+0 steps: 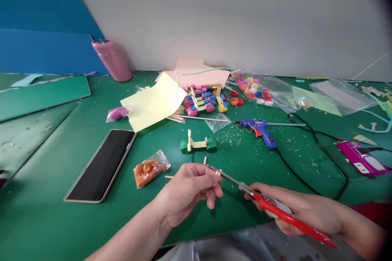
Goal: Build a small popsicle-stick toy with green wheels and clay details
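I am gripping a red-handled tool (275,209) in the right hand (312,208), its smooth handles running into a slender metal nose. The left hand (190,189) is pinching a small pale wooden piece (218,173) between thumb and fingers, right at that nose (whether the metal is biting, I can't tell from here). Just past them, a crinkly clear packet (151,169) is holding lumpy orange material, and a pale frame (198,144) with rounded green ends is sitting upright. Farther back, a blue plastic glue gun (260,130) is lying flat, a yellow sheet (153,102) is curling, and a cylindrical pink bottle (113,61) is standing by the wall (229,20).
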